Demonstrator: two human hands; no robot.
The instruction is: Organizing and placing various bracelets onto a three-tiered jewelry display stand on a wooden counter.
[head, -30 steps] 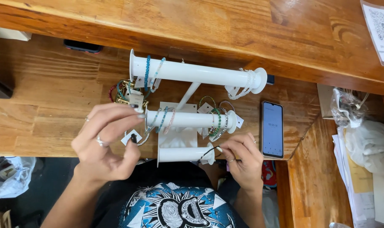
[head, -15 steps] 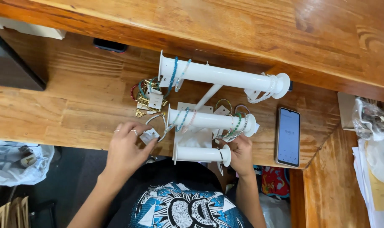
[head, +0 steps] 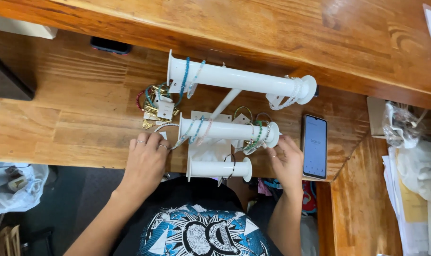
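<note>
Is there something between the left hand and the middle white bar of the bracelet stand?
Nothing visible blocks it. The left hand lies on the table just left of the middle bar, its fingertips by the bracelets at that end.

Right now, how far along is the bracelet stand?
Done: beaded bracelets already hang on the top bar and the middle bar; one sits on the bottom bar. In hand: left hand at the middle bar's left bracelets, right hand at its right end. Left: a loose pile of bracelets and tags lies on the wooden table.
</note>
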